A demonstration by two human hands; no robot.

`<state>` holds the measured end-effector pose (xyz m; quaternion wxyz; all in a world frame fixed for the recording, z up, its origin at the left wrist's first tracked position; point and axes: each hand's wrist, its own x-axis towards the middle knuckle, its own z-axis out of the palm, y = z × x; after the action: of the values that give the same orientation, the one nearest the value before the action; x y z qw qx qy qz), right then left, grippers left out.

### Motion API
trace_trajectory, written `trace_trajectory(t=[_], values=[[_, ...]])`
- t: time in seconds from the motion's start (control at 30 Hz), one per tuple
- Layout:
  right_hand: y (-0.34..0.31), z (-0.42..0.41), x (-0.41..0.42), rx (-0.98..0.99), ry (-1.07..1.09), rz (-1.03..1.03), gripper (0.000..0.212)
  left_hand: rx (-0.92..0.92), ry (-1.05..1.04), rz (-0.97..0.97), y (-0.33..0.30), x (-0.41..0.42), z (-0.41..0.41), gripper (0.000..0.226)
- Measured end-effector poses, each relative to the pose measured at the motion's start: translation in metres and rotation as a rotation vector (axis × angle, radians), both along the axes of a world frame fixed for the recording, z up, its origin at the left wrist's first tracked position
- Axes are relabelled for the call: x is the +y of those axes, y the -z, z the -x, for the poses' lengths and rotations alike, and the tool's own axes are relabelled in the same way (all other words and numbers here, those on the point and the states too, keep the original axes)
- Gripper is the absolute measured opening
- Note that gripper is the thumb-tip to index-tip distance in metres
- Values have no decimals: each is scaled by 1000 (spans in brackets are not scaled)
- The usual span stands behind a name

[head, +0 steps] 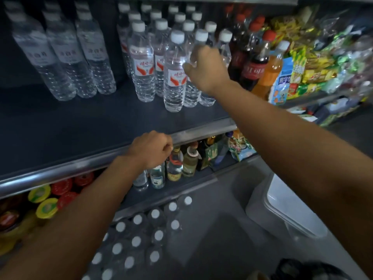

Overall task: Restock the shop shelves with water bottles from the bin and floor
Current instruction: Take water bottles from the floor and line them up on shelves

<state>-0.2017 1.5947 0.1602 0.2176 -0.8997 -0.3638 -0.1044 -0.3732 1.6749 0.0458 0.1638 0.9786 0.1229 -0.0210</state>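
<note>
My right hand grips a clear water bottle with a white cap, standing on the dark shelf among several red-labelled water bottles. Another such bottle stands just left of it at the front. My left hand rests with curled fingers on the shelf's metal front rail and holds nothing. Below, on the floor, stands a pack of several white-capped water bottles. Three larger water bottles stand at the shelf's left.
Cola and orange soda bottles stand right of the water, then snack packets. The lower shelf holds small liquor bottles and red and yellow lidded jars. A translucent plastic bin sits on the floor at right.
</note>
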Motion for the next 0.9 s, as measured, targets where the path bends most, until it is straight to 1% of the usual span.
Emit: trace_trajectory(t=[0.07, 0.17, 0.27, 0.37, 0.43, 0.5, 0.6, 0.67, 0.77, 0.9], values=[[26, 21, -26, 30, -37, 10, 23, 53, 44, 11, 19, -15, 5, 16], [75, 52, -65, 102, -87, 43, 16, 152, 89, 93, 55, -41, 17, 18], [132, 83, -96, 241, -134, 105, 15, 309, 119, 153, 93, -67, 32, 17], [190, 109, -120, 441, -153, 258, 12, 476, 169, 150, 132, -88, 47, 18], [229, 124, -133, 561, -147, 378, 12, 529, 129, 151, 156, -98, 56, 22], [266, 136, -144, 614, -123, 461, 17, 580, 78, 170, 178, -108, 66, 27], [313, 153, -157, 616, -128, 578, 29, 646, 51, 209, 213, -122, 78, 31], [337, 160, -162, 649, -158, 633, 31, 698, 39, 244, 235, -130, 86, 30], [364, 166, -162, 687, -193, 657, 37, 787, 59, 276, 267, -138, 99, 25], [393, 169, -149, 645, -242, 629, 57, 883, 52, 340, 303, -145, 114, 29]])
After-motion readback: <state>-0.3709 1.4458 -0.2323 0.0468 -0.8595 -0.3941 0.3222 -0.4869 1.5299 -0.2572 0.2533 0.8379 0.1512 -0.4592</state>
